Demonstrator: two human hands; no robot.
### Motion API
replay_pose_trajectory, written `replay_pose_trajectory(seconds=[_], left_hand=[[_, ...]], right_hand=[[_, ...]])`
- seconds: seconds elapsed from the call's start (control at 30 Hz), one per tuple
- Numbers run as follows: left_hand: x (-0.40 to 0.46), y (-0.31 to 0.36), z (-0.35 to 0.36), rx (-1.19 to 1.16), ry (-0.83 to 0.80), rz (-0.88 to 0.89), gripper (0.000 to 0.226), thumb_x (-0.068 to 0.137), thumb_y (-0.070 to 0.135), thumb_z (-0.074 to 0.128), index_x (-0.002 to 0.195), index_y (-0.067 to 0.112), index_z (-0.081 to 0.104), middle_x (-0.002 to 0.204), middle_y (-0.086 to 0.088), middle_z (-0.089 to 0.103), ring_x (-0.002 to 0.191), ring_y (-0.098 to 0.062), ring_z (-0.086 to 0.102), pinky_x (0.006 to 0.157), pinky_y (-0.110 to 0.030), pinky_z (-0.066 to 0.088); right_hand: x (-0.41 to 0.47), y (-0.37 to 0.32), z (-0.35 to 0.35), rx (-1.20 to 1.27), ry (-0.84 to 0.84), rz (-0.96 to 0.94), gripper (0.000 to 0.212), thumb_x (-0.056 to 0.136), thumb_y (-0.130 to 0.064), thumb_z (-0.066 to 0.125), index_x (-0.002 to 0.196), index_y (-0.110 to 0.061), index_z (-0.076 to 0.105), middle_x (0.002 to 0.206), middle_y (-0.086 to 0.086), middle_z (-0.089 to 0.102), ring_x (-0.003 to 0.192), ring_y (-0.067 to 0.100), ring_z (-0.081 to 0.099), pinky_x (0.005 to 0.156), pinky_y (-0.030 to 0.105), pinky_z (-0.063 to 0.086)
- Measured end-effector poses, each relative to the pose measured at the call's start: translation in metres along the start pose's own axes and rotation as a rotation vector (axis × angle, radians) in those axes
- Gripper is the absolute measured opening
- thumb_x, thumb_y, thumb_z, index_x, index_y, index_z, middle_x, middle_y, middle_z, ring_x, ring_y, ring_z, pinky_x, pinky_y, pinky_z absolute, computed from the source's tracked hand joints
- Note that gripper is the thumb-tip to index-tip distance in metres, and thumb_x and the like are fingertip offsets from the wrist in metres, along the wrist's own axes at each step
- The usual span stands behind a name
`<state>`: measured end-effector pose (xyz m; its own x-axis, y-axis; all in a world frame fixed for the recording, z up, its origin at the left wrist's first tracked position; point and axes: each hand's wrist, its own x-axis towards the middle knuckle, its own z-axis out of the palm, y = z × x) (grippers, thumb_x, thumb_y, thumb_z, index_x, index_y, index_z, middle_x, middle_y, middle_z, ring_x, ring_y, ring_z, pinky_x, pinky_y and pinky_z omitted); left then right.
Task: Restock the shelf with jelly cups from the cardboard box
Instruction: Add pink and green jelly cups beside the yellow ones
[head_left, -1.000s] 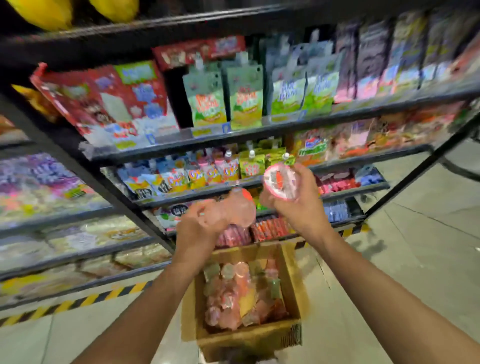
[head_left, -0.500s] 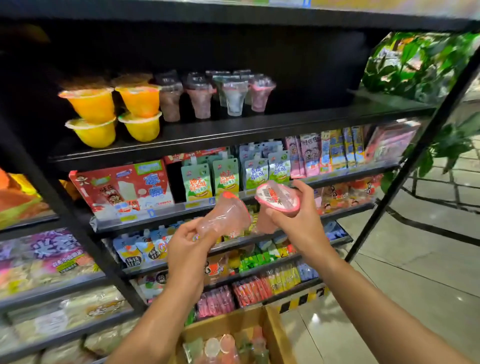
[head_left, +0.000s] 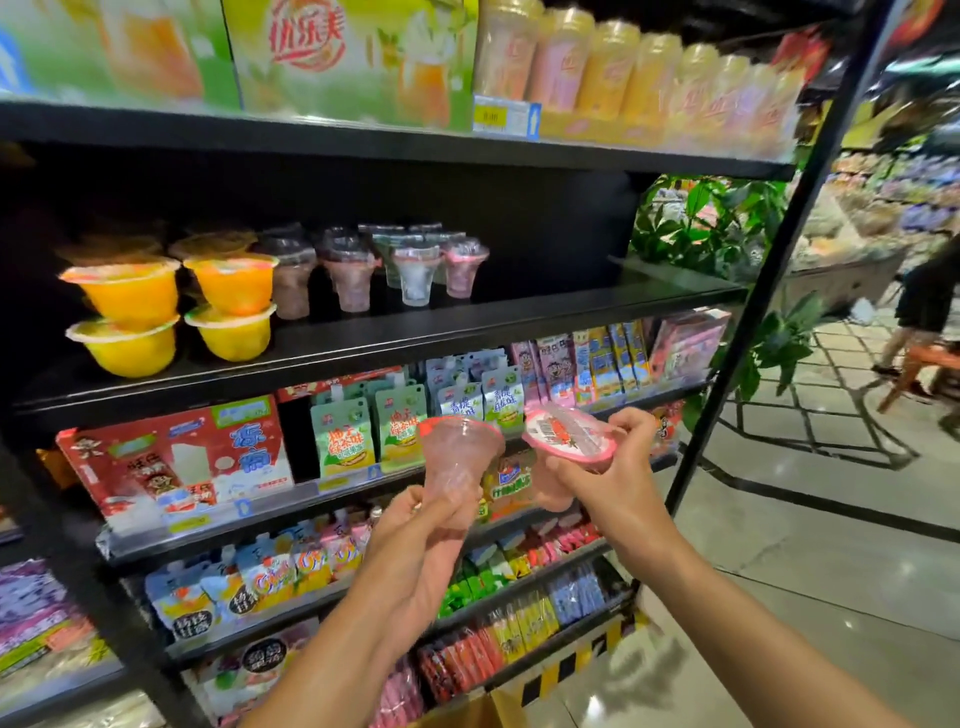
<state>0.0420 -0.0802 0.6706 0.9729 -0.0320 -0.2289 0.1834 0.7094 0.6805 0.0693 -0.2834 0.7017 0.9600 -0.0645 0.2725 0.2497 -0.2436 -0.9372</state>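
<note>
fingers (head_left: 631, 423) around barcode-lidded jelly cup (head_left: 566, 441)

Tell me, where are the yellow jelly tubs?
The yellow plastic jelly tubs sit stacked at the left of the black middle shelf, beside the clear stemmed jelly cups.

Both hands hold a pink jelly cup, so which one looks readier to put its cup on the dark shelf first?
Probably the left hand: its pink jelly cup is upright, almost under the shelf's cup row. The right hand holds its cup tilted, lid toward the camera, farther right.
</note>
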Motion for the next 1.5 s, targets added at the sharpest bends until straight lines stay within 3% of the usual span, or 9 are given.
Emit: replay_pose_trajectory(seconds=[0.2,0.33,0.47,0.7,0.8,1.03,1.2,1.37,1.5], left_hand=[[0.019,-0.002,0.034,0.238,-0.017,0.079,0.071,0.066,0.004,0.076,0.13,0.015,0.048,0.112,-0.015,0.073,0.104,-0.029,0.071,0.084,-0.039,0.053],[0.039,-0.011,0.071,0.419,0.038,0.208,0.073,0.064,0.016,0.081,0.13,0.019,0.05,0.111,-0.001,0.075,0.106,-0.02,0.069,0.089,-0.035,0.048],[0.07,-0.035,0.116,0.435,0.136,0.324,0.057,0.079,0.001,0.076,0.125,0.019,0.05,0.102,0.0,0.076,0.096,-0.018,0.07,0.09,-0.037,0.05],[0.118,-0.084,0.199,0.489,0.309,0.466,0.066,0.077,-0.006,0.078,0.13,0.017,0.047,0.111,0.001,0.07,0.091,-0.008,0.07,0.083,-0.028,0.055],[0.133,-0.094,0.224,0.589,0.347,0.502,0.062,0.074,-0.001,0.081,0.123,0.022,0.051,0.111,0.003,0.071,0.101,-0.012,0.068,0.102,-0.044,0.049],[0.161,-0.083,0.252,0.722,0.397,0.521,0.089,0.041,0.04,0.09,0.12,0.026,0.052,0.12,0.0,0.066,0.111,-0.022,0.065,0.102,-0.055,0.048],[0.183,-0.056,0.259,0.737,0.448,0.582,0.082,0.052,0.024,0.093,0.123,0.021,0.051,0.118,0.0,0.065,0.109,-0.019,0.064,0.098,-0.05,0.052],[0.232,-0.028,0.254,0.767,0.483,0.686,0.065,0.071,0.005,0.085,0.124,0.018,0.049,0.114,0.002,0.063,0.101,-0.009,0.062,0.076,-0.023,0.047],[0.274,-0.006,0.247,0.734,0.497,0.72,0.064,0.07,0.003,0.086,0.122,0.017,0.051,0.117,-0.002,0.066,0.099,-0.014,0.068,0.074,-0.023,0.051]], right_hand=[[0.025,0.0,-0.033,-0.028,0.013,-0.054,0.087,0.078,-0.026,0.085,0.134,-0.034,0.019,0.122,-0.013,0.046,0.107,0.002,0.059,0.089,0.027,0.055],[0.052,0.01,-0.058,-0.004,-0.053,-0.076,0.087,0.077,-0.03,0.085,0.135,-0.041,0.021,0.123,-0.01,0.051,0.109,0.009,0.06,0.089,0.029,0.055],[0.088,0.019,-0.098,0.064,-0.154,-0.096,0.075,0.083,-0.011,0.079,0.132,-0.034,0.027,0.114,-0.009,0.049,0.085,-0.006,0.063,0.061,0.01,0.051],[0.153,0.036,-0.186,0.078,-0.273,-0.148,0.072,0.082,-0.003,0.078,0.13,-0.027,0.03,0.111,-0.007,0.05,0.081,-0.008,0.06,0.056,0.007,0.047],[0.175,0.039,-0.216,0.073,-0.275,-0.186,0.066,0.082,-0.001,0.077,0.126,-0.023,0.033,0.108,-0.004,0.051,0.074,-0.016,0.057,0.055,0.006,0.046],[0.232,0.037,-0.23,0.026,-0.223,-0.224,0.063,0.08,-0.015,0.082,0.119,-0.021,0.033,0.115,0.002,0.049,0.096,0.006,0.055,0.061,0.009,0.047],[0.276,0.027,-0.21,0.022,-0.265,-0.232,0.063,0.079,-0.023,0.083,0.119,-0.025,0.034,0.112,-0.006,0.052,0.098,0.004,0.059,0.066,0.015,0.049],[0.331,0.022,-0.178,0.002,-0.272,-0.252,0.066,0.077,-0.032,0.085,0.122,-0.025,0.036,0.109,-0.012,0.052,0.098,0.002,0.058,0.069,0.018,0.046],[0.38,0.022,-0.146,-0.007,-0.28,-0.253,0.065,0.076,-0.036,0.084,0.119,-0.025,0.037,0.11,-0.009,0.055,0.099,0.004,0.059,0.072,0.022,0.045]])
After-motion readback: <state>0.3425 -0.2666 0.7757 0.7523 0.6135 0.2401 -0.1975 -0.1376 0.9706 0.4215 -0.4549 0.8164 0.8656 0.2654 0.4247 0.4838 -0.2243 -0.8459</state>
